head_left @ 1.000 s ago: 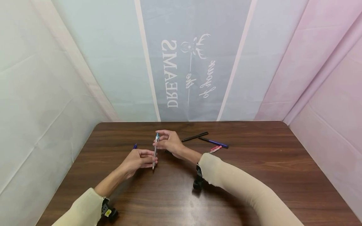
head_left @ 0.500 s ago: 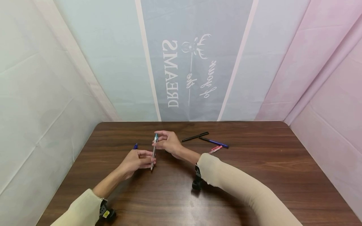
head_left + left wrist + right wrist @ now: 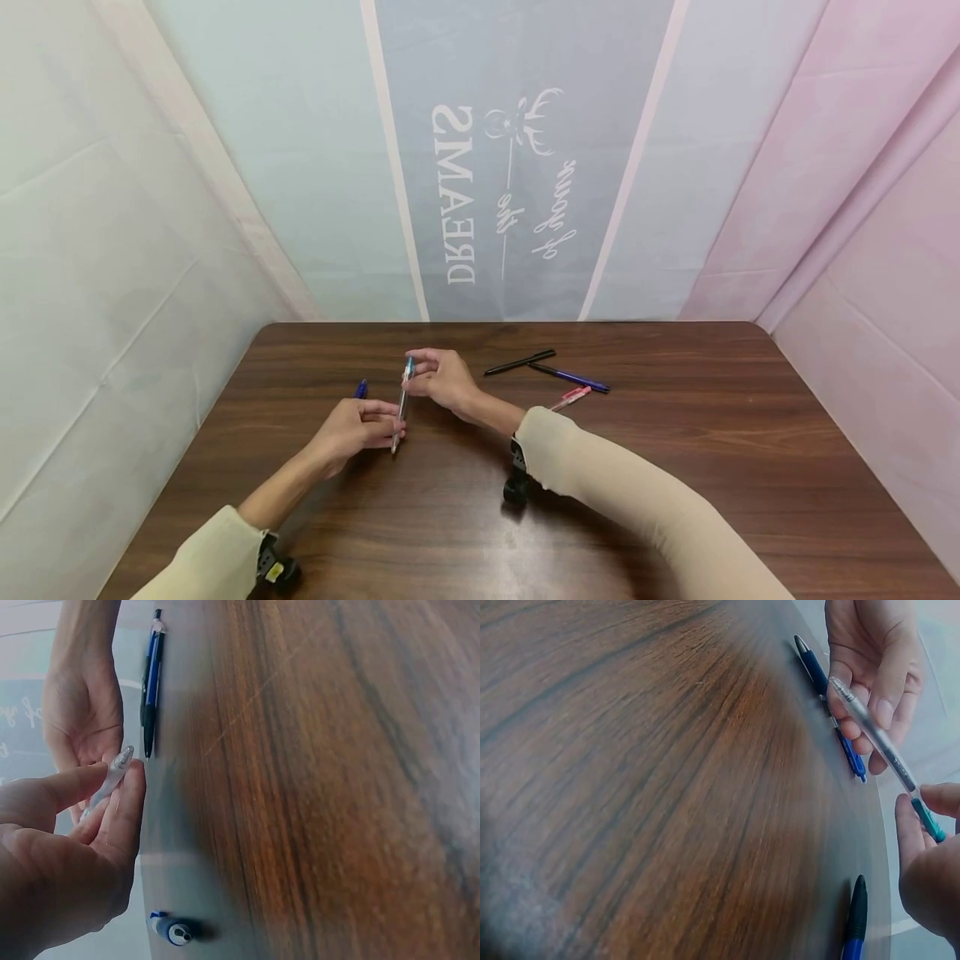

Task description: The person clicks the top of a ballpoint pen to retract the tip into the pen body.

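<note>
I see fingers (image 3: 129,806) of the left hand (image 3: 352,429) pinching the clear pen (image 3: 889,755) near its tip; the right hand (image 3: 445,382), stretched leftward, pinches its teal end (image 3: 927,818). The clear pen tilts over the bench (image 3: 720,467), a blue pen (image 3: 362,388) left of it.

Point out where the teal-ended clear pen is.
In the head view, the clear pen is left of centre, held between the left hand near its tip and the right hand at its other end.
</note>
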Motion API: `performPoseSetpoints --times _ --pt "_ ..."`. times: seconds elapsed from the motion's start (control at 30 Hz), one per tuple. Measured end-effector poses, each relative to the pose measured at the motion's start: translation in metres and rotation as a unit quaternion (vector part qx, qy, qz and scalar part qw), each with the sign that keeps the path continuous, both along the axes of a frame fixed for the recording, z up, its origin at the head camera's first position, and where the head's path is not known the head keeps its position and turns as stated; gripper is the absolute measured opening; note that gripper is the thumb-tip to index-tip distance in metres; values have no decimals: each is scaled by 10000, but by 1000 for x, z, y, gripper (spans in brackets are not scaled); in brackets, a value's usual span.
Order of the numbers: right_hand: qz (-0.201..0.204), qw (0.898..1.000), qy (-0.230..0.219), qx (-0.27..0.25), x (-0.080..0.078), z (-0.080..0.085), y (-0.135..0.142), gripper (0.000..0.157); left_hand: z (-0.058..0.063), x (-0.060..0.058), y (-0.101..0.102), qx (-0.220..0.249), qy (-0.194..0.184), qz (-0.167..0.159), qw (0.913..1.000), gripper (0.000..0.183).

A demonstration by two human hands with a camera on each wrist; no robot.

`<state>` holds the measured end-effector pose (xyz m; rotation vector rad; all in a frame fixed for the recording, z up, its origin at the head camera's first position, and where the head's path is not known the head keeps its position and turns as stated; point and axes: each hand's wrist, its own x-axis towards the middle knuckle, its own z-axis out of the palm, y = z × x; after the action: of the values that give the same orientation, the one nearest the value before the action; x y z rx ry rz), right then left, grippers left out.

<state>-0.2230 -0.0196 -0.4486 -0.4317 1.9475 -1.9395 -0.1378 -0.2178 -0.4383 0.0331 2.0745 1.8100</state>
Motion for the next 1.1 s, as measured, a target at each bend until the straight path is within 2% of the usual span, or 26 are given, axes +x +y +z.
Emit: performPoseSetpoints --times 0.17,0.47,0.63,0.77,1.1 --pt "-35 9997 98 204 0 1 -3 56 0 3 -3 -187 110 20 9998 36" --pt "-63 9996 -27 256 0 1 -6 52 1 7 -7 -634 356 76 9973 33" --pt "-53 9984 153 541 2 2 -11 50 3 9 -10 -1292 642 66 9895 29" --pt "-112 9950 412 905 3 1 -16 49 5 10 -13 -1632 881 -31 9826 26" --pt "-159 9897 571 1302 3 -3 -23 47 7 13 -19 -1757 909 -95 9802 23"
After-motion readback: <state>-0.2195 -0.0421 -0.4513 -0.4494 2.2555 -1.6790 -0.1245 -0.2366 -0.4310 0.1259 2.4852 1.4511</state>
